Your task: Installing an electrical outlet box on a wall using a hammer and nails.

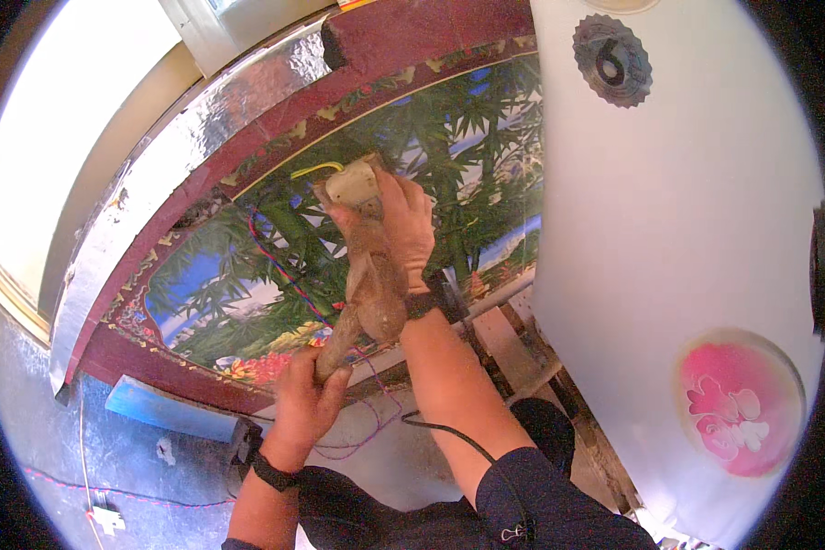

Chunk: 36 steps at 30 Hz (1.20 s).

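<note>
In the head view my left hand (313,403) is wrapped round the narrow stick end of a dusty brown, lumpy tool (374,291). My right hand (405,220) grips a pale, box-like piece (351,183) at the tool's upper end, with a yellow-green wire (313,170) sticking out of it. I cannot make out how the piece joins the tool. Beneath both hands is a panel (472,156) painted with bamboo, framed in a dark red border (202,209). A thin pink-blue cord (289,284) runs over the panel.
A large white panel (669,220) with a dark scalloped emblem and a pink oval stands at right. A foil-covered strip (192,124) lines the red border beside a bright opening (46,110). A blue board (165,403), more cords and wooden slats (500,344) lie lower down.
</note>
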Motion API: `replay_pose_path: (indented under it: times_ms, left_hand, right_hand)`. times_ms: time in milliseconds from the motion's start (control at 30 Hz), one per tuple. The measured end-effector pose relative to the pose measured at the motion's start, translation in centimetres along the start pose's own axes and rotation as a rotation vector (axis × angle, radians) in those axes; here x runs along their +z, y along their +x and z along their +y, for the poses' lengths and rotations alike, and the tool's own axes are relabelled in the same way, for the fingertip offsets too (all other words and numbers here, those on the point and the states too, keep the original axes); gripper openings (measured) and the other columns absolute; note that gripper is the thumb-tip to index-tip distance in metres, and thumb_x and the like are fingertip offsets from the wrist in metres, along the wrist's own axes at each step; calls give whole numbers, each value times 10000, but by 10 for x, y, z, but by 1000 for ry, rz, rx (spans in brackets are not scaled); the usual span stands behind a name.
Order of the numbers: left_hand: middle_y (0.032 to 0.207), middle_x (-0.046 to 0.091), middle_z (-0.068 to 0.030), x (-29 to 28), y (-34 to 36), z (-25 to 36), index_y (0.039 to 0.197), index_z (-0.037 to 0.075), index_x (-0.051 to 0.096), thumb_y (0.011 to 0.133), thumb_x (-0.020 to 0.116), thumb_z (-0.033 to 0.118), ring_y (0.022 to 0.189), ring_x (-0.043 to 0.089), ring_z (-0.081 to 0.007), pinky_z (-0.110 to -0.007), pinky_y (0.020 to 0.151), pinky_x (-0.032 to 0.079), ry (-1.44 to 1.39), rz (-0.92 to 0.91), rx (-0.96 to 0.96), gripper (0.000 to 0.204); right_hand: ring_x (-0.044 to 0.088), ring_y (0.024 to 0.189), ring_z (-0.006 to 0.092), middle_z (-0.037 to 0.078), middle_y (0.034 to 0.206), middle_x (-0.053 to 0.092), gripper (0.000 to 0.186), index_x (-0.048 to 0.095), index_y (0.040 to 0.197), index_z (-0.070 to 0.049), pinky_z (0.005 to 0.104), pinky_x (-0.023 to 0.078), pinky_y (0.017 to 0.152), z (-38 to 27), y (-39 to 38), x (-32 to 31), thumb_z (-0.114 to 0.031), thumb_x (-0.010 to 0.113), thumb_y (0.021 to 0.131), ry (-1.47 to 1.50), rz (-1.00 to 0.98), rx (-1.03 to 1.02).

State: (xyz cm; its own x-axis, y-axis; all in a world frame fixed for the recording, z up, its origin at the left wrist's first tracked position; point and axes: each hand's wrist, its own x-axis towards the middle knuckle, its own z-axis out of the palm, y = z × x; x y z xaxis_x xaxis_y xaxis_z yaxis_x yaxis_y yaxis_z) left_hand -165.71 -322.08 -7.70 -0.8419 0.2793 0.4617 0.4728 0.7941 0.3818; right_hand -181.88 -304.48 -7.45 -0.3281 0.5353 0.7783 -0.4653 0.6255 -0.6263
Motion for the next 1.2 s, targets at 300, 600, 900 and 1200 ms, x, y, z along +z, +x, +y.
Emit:
replay_pose_path:
  times_ms: [300, 600, 900, 1200]
  left_hand:
    - [801, 613, -205, -3, 29, 9, 1039, 15, 554, 847, 705, 251, 726, 612, -403, -455, 620, 475, 8, -59, -101, 340]
    - [772, 612, -213, 3, 39, 0, 1044, 18, 551, 842, 713, 296, 707, 609, -425, -483, 603, 472, 98, -30, -22, 380]
    - [814, 604, -205, 8, 47, -9, 1011, 28, 537, 822, 729, 292, 729, 603, -433, -494, 608, 470, 188, 0, 47, 376]
    - [834, 601, -207, 6, 54, -15, 1026, 25, 534, 802, 745, 308, 735, 598, -436, -495, 612, 468, 140, -65, -59, 418]
  right_hand:
    - [566, 1022, 299, 74, 1104, 597, 530, 585, 1169, -130, 385, 496, 859, 17, -6, 12, -210, 779, 683, 47, 14, 22]
    - [591, 947, 303, 97, 1000, 631, 568, 631, 1049, -85, 397, 493, 824, 14, -6, 14, -365, 867, 615, 78, 83, -4]
    - [582, 941, 312, 102, 998, 634, 509, 650, 1027, -76, 435, 478, 833, 16, -6, 17, -434, 807, 700, 82, 58, -45]
    - [562, 977, 322, 94, 1030, 626, 527, 634, 1082, -70, 440, 469, 844, 23, -15, 24, -404, 806, 712, 67, 21, -14]
